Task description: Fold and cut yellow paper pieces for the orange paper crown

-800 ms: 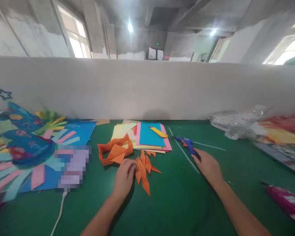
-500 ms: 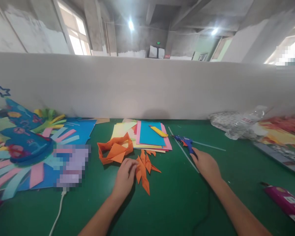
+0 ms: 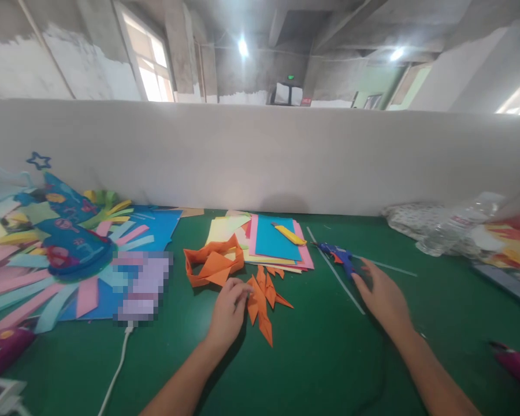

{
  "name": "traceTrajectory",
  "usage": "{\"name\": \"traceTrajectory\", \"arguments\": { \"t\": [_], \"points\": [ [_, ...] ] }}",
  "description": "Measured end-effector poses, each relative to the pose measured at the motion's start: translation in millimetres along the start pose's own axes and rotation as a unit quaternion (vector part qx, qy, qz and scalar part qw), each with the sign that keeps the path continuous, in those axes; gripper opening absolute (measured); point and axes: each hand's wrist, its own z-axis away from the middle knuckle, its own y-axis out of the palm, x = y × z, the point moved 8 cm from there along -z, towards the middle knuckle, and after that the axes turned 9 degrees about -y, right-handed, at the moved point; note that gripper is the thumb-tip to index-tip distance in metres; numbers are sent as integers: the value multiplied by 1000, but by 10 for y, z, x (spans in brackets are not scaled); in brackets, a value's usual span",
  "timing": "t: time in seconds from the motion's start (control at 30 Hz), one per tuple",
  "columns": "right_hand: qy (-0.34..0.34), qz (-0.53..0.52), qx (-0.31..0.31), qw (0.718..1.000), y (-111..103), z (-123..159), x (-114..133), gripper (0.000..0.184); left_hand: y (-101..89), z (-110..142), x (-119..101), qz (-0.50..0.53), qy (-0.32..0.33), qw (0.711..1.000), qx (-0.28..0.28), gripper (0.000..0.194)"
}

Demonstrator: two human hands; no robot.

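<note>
My left hand is closed with its fingertips pinching an edge of the orange folded paper piece, which lies on the green table. Smaller orange folded points lie just beside that piece. Behind my left hand stands an orange folded paper band, shaped like a crown. My right hand is open, thumb and fingers apart, just right of the blue glue gun. The glue gun rests on the table, its nozzle toward the paper stack. Two clear glue sticks lie by it.
A stack of coloured paper holds a yellow utility knife. Blue party hats with paper strips fill the left side, near a white cable. At right are a plastic bottle and a purple tool. A white partition stands behind.
My right hand has let go of the glue gun and drawn back to the right, its fingers spreading. The whole view has shifted slightly left. My left hand stays at the orange folded paper.
</note>
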Motion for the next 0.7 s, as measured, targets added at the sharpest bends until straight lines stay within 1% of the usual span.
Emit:
{"name": "traceTrajectory", "arguments": {
  "t": [0.03, 0.07, 0.1, 0.17, 0.23, 0.3, 0.33, 0.4, 0.43, 0.5, 0.57, 0.6, 0.7],
  "points": [
    [-21, -5, -24, 999, -56, -13, 46, 51, 3, -2, -6, 1, 1, 1000, 0, 24],
    [-45, -17, -33, 998, -91, -23, 116, 49, 6, -4, -13, 3, 2, 1000, 1, 24],
    [-69, -35, -29, 997, -108, -31, 213, 46, 4, -7, -18, 5, -1, 1000, -2, 24],
    [-117, -82, -8, 990, -130, -31, 490, 42, -8, -11, -28, 12, -6, 1000, -8, 23],
    [-157, -127, 61, 977, -69, -8, 849, 39, -21, -13, -34, 22, -11, 1000, -12, 23],
    [-199, -175, 141, 954, 30, 36, 1246, 40, -32, -16, -35, 28, -14, 999, -16, 22],
    [-207, -198, 167, 943, 74, 50, 1415, 43, -38, -19, -33, 27, -16, 999, -19, 22],
    [-207, -243, 223, 921, 197, 69, 1690, 54, -45, -26, -24, 20, -22, 999, -22, 20],
    [-207, -257, 236, 914, 247, 67, 1793, 60, -45, -29, -18, 17, -26, 999, -22, 19],
    [-222, -272, 247, 903, 326, 58, 1958, 69, -39, -33, -7, 11, -32, 999, -18, 18],
    [-244, -270, 240, 900, 375, 51, 2063, 72, -35, -32, -5, 5, -32, 999, -14, 18],
    [-252, -260, 235, 902, 393, 49, 2091, 71, -34, -31, -7, 1, -30, 999, -14, 18],
    [-258, -190, 215, 923, 421, 47, 2099, 69, -30, -29, -10, -13, -20, 1000, -14, 19]
  ]
}}
